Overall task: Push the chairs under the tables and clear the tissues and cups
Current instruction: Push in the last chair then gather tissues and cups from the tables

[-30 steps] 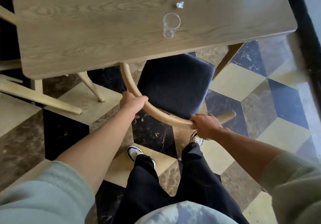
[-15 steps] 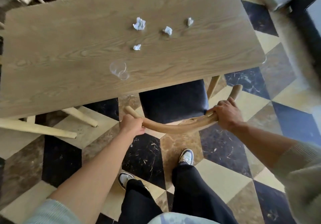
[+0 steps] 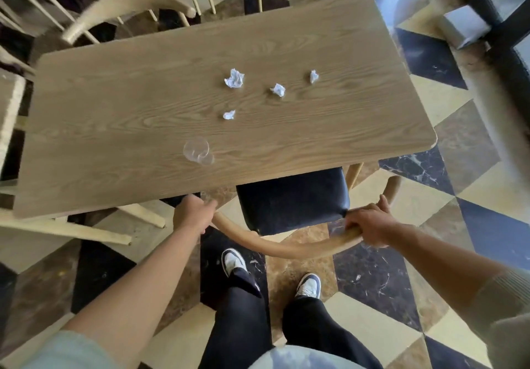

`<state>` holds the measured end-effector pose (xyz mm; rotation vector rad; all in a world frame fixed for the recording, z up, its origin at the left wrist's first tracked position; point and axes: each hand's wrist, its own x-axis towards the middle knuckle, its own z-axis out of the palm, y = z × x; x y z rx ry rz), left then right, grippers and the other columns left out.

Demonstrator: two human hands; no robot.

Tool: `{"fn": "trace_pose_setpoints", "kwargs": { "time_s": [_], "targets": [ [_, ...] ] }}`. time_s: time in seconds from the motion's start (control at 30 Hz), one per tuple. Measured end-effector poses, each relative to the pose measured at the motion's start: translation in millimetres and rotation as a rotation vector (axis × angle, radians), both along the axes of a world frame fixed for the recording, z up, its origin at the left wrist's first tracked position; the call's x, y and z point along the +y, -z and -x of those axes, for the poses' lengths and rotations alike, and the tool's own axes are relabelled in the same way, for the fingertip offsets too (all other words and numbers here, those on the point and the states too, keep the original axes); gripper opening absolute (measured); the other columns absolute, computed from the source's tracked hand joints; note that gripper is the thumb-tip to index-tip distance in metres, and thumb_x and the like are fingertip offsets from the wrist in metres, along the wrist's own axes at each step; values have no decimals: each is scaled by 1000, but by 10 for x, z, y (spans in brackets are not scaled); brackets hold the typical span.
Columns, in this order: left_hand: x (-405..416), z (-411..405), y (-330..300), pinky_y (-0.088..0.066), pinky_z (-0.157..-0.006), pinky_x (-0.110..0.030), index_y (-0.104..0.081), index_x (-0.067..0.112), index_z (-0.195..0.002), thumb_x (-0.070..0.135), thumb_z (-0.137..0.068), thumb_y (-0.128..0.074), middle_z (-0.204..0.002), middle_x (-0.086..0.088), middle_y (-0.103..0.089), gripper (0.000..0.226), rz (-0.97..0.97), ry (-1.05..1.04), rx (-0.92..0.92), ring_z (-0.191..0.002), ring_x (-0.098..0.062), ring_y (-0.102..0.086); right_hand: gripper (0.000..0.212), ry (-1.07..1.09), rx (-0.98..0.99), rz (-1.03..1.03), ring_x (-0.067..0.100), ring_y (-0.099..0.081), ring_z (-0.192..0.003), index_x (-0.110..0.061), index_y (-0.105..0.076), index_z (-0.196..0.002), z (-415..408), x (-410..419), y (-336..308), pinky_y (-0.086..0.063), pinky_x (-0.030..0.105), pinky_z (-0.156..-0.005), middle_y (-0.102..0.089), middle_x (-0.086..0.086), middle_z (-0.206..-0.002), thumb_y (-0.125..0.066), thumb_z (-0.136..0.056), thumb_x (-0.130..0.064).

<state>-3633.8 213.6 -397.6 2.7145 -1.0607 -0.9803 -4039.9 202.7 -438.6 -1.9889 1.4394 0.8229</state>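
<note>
While the chair stands with the far part of its dark seat already beneath the near edge of the table, both hands grip its curved wooden backrest. The left hand is closed around the left end of the rail, close under the table edge; the right hand is wrapped around the right side of the rail, thumb raised. The step in hand appears to be sliding the chair in. To do it well, the push should be even on both ends so the seat travels straight, and low enough that the rail's ends pass beneath the tabletop rather than strike it; the left knuckles look at risk of being pinched there. On the tabletop, near the front edge and left of the seat, a clear plastic cup lies on its side. Farther back, four crumpled tissues are scattered well apart. Another chair stands at the far left corner.
</note>
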Motion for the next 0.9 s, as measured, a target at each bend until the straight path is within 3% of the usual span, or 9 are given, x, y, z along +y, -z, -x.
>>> {"fn": "trace_pose_setpoints", "kwargs": {
  "time_s": [0.07, 0.13, 0.23, 0.3, 0.43, 0.53, 0.73, 0.83, 0.9],
  "targets": [
    [-195, -152, -18, -49, -66, -35, -65, 12, -103, 42, -83, -70, -97, -7, -72, 36, 148, -53, -9, -86, -29, -69, 40, -42, 53, -161, 21, -53, -123, -39, -66, -121, -137, -198, -83, -16, 52, -119, -65, -9, -127, -52, -96, -10],
    [-459, -304, -15, -47, -90, -40, -45, 12, -138, 43, -80, -79, -133, -13, -57, 74, 242, -75, 22, -117, -31, -57, 32, 15, 4, -223, 21, -62, -113, -30, -70, -122, -341, -419, -127, -43, 37, -105, -69, -1, -124, -57, -97, -16],
    [-871, -469, 33, -40, -108, -48, -15, 17, -156, 43, -73, -85, -151, -17, -31, 112, 336, 41, 81, -138, -33, -35, 28, 256, -74, -42, 27, -65, -105, -24, -72, -113, -729, -707, -106, -52, 35, -90, -71, 7, -116, -60, -93, -10],
    [-1160, -571, 103, -41, -107, -47, -21, 17, -155, 37, -73, -86, -146, -16, -33, 106, 385, 166, 89, -134, -33, -37, 20, 458, -92, 95, 33, -66, -97, -23, -74, -98, -985, -951, -72, -52, 35, -78, -72, 12, -108, -59, -90, -11],
    [-1714, -832, 148, -49, -88, -39, -56, 6, -124, 17, -72, -85, -119, -17, -53, 61, 598, 211, 91, -104, -34, -59, 22, 626, 59, 177, 37, -68, -92, -13, -75, -91, -1243, -1491, -137, -46, 32, -67, -73, 17, -97, -63, -80, -27],
    [-2261, -1164, 209, -50, -91, -46, -62, 5, -119, 8, -71, -84, -112, -20, -57, 54, 661, 322, 46, -102, -38, -59, 25, 865, -12, 306, 38, -67, -91, -12, -72, -88, -1233, -2109, -148, -52, 37, -73, -72, 18, -95, -59, -79, -31],
    [-2653, -1499, 372, -46, -93, -40, -66, 8, -125, 4, -69, -86, -110, -18, -57, 60, 711, 590, -20, -105, -35, -55, 43, 1173, -184, 529, 41, -58, -112, -5, -58, -126, -1171, -3218, 10, -44, 37, -88, -56, 27, -129, -46, -97, -35],
    [-2477, -1574, 400, -49, -91, -39, -67, 12, -127, 3, -70, -86, -111, -15, -56, 61, 768, 650, 0, -104, -32, -57, 53, 1168, -189, 598, 46, -53, -118, -5, -54, -131, -1303, -3674, 17, -40, 42, -99, -47, 29, -133, -37, -100, -44],
    [-2247, -1610, 427, -50, -93, -40, -65, 13, -132, 1, -73, -83, -114, -16, -56, 63, 756, 667, -3, -106, -33, -58, 55, 1014, -179, 581, 47, -48, -120, -6, -55, -130, -1620, -3705, 57, -37, 45, -101, -48, 28, -130, -33, -100, -46]
  ]
}}
